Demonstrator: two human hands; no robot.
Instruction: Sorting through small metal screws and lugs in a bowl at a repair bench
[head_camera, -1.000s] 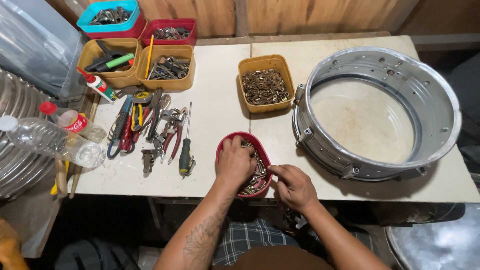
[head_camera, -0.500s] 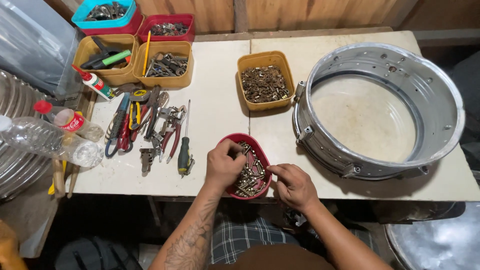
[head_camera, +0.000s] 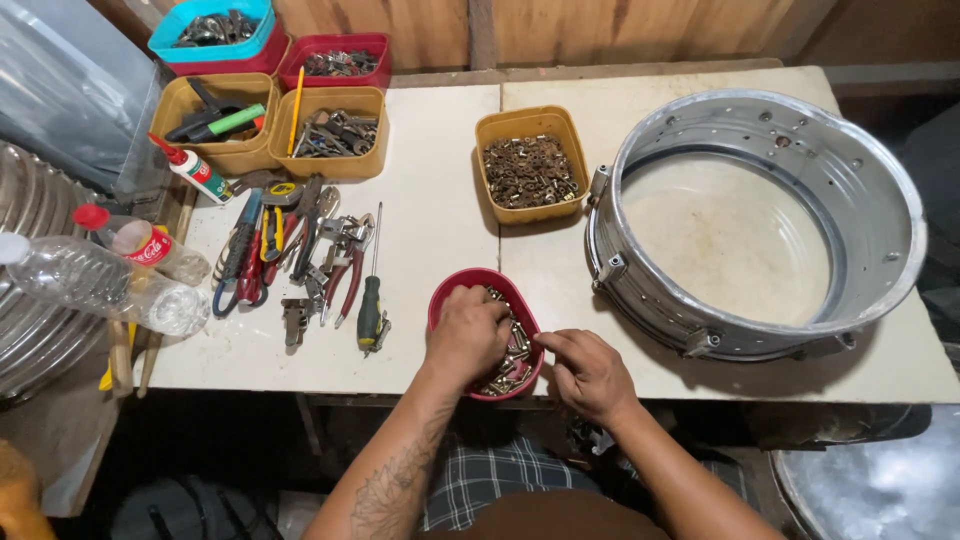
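The red bowl (head_camera: 452, 296) of small metal parts (head_camera: 512, 356) is sitting at the counter's (head_camera: 440, 190) front edge. The left hand (head_camera: 466, 335) is lying inside it, fingers curled down into the parts. The right hand (head_camera: 588, 372) is touching the rim, fingers pinching narrow at the parts. A drum shell (head_camera: 880, 190) is lying to the right, a yellow tub (head_camera: 497, 130) behind, and hand tools (head_camera: 300, 255) to the left.

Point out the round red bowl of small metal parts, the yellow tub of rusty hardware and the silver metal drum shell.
Round red bowl (head_camera: 447, 293), head view, far rim.
Yellow tub (head_camera: 498, 126), head view, far-left rim.
Silver drum shell (head_camera: 650, 305), head view, outer wall.
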